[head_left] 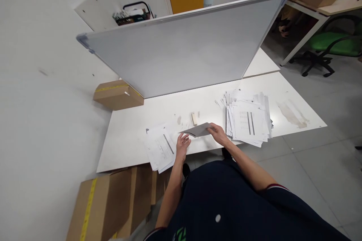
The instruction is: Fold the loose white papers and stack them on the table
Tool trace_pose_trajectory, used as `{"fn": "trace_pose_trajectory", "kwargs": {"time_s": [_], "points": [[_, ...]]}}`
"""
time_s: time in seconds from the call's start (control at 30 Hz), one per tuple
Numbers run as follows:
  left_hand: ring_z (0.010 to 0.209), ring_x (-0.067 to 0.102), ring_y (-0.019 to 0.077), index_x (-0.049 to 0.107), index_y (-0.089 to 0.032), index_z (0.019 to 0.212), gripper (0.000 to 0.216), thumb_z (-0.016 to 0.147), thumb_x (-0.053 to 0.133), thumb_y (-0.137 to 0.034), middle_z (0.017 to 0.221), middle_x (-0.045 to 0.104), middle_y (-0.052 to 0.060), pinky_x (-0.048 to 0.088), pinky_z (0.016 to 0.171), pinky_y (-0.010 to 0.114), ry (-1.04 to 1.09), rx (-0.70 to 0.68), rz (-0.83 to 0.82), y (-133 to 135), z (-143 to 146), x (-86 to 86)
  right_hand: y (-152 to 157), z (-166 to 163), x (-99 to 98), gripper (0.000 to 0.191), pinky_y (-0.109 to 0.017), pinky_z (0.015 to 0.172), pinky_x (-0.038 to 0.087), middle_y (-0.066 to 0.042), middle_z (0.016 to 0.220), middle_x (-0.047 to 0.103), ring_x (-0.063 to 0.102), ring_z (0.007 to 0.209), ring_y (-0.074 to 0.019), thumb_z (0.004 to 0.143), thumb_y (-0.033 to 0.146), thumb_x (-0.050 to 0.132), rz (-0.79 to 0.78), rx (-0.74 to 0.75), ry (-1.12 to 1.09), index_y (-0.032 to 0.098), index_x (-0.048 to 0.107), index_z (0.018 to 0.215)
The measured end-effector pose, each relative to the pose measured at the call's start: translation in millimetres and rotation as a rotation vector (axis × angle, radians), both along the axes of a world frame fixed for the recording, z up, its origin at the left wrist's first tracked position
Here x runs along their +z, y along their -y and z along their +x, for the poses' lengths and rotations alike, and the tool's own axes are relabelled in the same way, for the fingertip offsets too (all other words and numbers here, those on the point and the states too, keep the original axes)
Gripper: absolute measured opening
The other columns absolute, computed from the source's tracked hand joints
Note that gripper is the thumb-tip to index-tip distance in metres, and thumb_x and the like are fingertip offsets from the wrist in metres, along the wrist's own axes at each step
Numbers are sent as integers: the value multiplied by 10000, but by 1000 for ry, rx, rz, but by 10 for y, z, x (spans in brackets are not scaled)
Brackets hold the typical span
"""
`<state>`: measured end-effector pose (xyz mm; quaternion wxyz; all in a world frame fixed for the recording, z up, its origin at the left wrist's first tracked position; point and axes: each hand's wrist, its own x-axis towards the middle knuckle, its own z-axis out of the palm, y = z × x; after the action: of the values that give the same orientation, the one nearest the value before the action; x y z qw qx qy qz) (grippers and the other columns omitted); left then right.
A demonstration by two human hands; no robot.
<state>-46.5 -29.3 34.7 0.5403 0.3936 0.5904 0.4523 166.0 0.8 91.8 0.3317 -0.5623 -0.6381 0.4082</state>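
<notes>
A grey-looking sheet of paper [200, 131] is held above the table's front edge, tilted and slightly bent, with a dark stripe near its left end. My right hand [217, 134] pinches its right end between thumb and fingers. At the other end my left hand [183, 145] has its fingers apart, close against the lower edge; whether they touch it I cannot tell. Left of that hand lies a small spread of printed sheets [160, 148]. A thicker, untidy pile of printed papers [247, 118] lies to the right of my right hand. Just beyond the held sheet is a small cream-coloured block [194, 118].
A large whiteboard [181, 52] stands upright along the back of the white table [124, 135]. One cardboard box [118, 96] sits at its left corner, and more cardboard boxes [115, 199] stand below at left. Behind right are a green chair [333, 43] and another desk [304, 9].
</notes>
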Motion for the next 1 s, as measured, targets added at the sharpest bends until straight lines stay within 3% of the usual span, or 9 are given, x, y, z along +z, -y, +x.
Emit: {"fn": "trace_pose_trajectory", "kwargs": {"time_s": [0.1, 0.23, 0.37, 0.57, 0.73, 0.83, 0.93, 1.0], "points": [[967, 542, 172, 462, -181, 1134, 503, 687, 580, -381, 1076, 571, 94, 423, 828, 307, -54, -53, 56, -40, 25, 94, 18, -27, -176, 298, -323, 775, 419, -35, 918, 612, 546, 869, -185, 786, 327, 429, -97, -33, -342, 190, 553, 1019], [946, 545, 191, 586, -166, 962, 335, 757, 479, -408, 973, 619, 76, 411, 834, 319, -263, -75, 99, -35, 73, 134, 63, -71, -429, 315, -361, 808, 415, -48, 940, 619, 547, 890, -195, 746, 352, 483, -160, -97, -494, 190, 566, 1003], [1004, 526, 207, 612, -193, 945, 284, 773, 461, -362, 1032, 605, 76, 385, 876, 361, -302, -129, 132, 29, 72, 28, 102, -43, -544, 266, -361, 789, 423, -71, 989, 611, 547, 905, -203, 720, 353, 510, -202, -90, -444, 185, 603, 903], [1011, 523, 215, 589, -189, 1012, 332, 694, 535, -267, 1077, 582, 83, 391, 876, 357, -263, -192, 191, 91, 43, -28, 122, 10, -489, 243, -323, 741, 431, -75, 962, 608, 553, 895, -201, 673, 261, 523, -167, -6, -393, 180, 609, 885], [1007, 528, 206, 594, -179, 1002, 320, 720, 452, -234, 1089, 582, 75, 392, 874, 347, -234, -161, 62, 60, 51, -5, 104, 13, -492, 276, -262, 593, 428, -57, 894, 596, 558, 686, -154, 666, 280, 509, -228, 38, -461, 165, 583, 906], [1030, 516, 200, 590, -184, 1009, 325, 725, 446, -249, 1099, 579, 69, 383, 888, 336, -221, -120, 75, 31, 50, 28, 80, 28, -465, 245, -246, 569, 417, -40, 840, 587, 539, 652, -142, 672, 293, 496, -252, 43, -440, 164, 564, 869], [947, 555, 212, 619, -163, 912, 275, 692, 512, -290, 992, 620, 76, 417, 834, 335, -181, -108, 63, 8, 85, 30, 54, 42, -452, 198, -235, 581, 409, -7, 747, 569, 522, 651, -136, 665, 301, 507, -234, 15, -365, 167, 538, 807], [853, 584, 213, 619, -140, 878, 289, 677, 547, -335, 895, 640, 82, 446, 765, 336, -121, -83, -44, 13, 141, -22, 51, 44, -496, 186, -226, 570, 401, 10, 706, 551, 509, 636, -129, 694, 336, 479, -252, -20, -316, 175, 519, 777]]}}
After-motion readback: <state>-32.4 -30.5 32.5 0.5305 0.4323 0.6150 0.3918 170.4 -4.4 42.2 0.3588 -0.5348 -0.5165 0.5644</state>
